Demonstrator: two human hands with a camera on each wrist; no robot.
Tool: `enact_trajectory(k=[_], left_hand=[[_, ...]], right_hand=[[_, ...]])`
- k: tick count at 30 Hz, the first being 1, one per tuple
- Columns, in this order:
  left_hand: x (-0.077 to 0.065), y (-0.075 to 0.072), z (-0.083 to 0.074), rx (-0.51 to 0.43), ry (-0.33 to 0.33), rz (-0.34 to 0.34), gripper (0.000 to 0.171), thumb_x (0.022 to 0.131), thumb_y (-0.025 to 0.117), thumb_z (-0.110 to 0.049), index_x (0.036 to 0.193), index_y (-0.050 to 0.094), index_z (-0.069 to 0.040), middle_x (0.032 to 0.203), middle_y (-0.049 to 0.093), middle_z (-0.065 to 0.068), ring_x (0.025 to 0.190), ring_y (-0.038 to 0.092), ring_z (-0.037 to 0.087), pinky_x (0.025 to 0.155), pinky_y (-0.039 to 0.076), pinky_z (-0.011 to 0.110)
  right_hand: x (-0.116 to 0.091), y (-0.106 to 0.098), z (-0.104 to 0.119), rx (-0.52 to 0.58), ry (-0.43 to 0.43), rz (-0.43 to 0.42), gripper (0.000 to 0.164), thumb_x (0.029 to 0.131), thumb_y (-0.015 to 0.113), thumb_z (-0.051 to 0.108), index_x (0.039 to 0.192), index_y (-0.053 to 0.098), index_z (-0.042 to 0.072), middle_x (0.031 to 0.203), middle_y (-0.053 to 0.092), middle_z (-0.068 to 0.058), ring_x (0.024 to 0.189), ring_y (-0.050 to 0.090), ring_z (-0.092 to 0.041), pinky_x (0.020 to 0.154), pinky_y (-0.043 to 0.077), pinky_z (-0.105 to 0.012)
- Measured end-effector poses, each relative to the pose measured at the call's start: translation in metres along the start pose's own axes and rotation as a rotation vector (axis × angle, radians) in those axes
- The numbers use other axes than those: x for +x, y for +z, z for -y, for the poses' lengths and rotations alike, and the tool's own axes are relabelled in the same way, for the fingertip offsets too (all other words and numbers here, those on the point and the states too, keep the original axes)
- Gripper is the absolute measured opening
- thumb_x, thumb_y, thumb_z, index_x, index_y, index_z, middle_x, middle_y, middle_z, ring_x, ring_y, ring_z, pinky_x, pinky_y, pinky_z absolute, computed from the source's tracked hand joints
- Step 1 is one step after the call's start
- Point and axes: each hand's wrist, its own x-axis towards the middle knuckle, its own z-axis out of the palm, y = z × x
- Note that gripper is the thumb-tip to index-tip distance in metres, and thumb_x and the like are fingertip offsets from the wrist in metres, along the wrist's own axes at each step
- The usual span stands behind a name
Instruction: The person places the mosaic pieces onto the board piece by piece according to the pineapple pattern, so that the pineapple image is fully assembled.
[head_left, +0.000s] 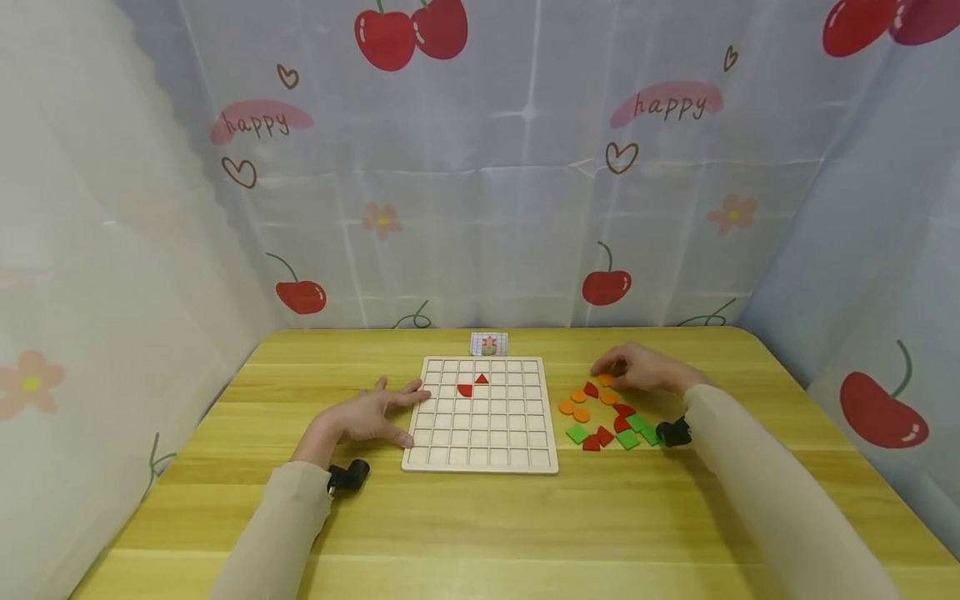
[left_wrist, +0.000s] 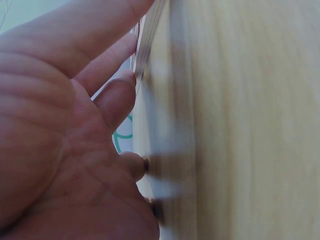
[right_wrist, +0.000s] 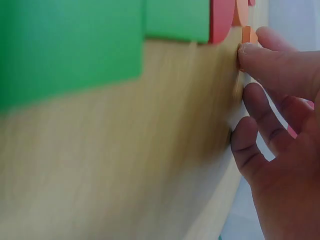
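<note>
A pale wooden grid board lies on the table, with a red triangle and a red quarter-circle piece in its upper cells. Spread fingers of my left hand rest on the board's left edge; the left wrist view also shows this hand at the board's side. Right of the board, my right hand pinches an orange disc between thumb and index finger at the top of the loose pieces. In the right wrist view that disc shows between the fingertips.
Several orange discs, red quarter-circle pieces and green squares lie loose right of the board. Behind the board is a small printed pattern card. A cherry-print curtain hangs behind the table.
</note>
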Motion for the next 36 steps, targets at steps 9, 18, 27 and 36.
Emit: enact_trajectory(k=[9,18,27,36], left_hand=[[0.001,-0.001,-0.002,0.0,0.01,0.003,0.086,0.085,0.083,-0.035,0.159,0.04,-0.031,0.174,0.014,-0.006,0.156,-0.021,0.048,0.115,-0.006,0.081],[0.001,-0.002,-0.004,-0.009,0.005,0.005,0.086,0.084,0.084,-0.034,0.159,0.041,-0.03,0.174,0.014,-0.006,0.156,-0.022,0.047,0.115,-0.007,0.08],[0.001,-0.001,-0.003,-0.011,-0.004,0.001,0.086,0.084,0.084,-0.035,0.159,0.041,-0.031,0.174,0.016,-0.007,0.156,-0.021,0.046,0.116,-0.005,0.08],[-0.002,-0.001,-0.003,0.007,-0.005,-0.002,0.086,0.086,0.083,-0.035,0.16,0.039,-0.031,0.174,0.015,-0.008,0.156,-0.02,0.046,0.116,-0.005,0.08]], right_hand=[[-0.015,-0.001,-0.014,0.027,-0.004,-0.04,0.035,0.096,0.07,0.007,0.13,0.069,0.001,0.131,0.068,-0.02,0.121,0.064,-0.038,0.106,0.05,-0.057],[-0.023,0.003,-0.027,0.037,0.05,-0.122,0.036,0.095,0.075,0.017,0.128,0.071,0.002,0.119,0.072,-0.012,0.098,0.06,-0.019,0.092,0.052,-0.038],[-0.023,0.004,-0.026,0.033,0.058,-0.127,0.033,0.095,0.075,0.017,0.125,0.072,0.003,0.114,0.072,-0.01,0.095,0.057,-0.02,0.087,0.05,-0.034],[-0.02,-0.003,-0.005,0.042,0.065,-0.112,0.035,0.099,0.07,0.017,0.131,0.069,0.002,0.121,0.072,-0.012,0.103,0.063,-0.024,0.093,0.054,-0.042]])
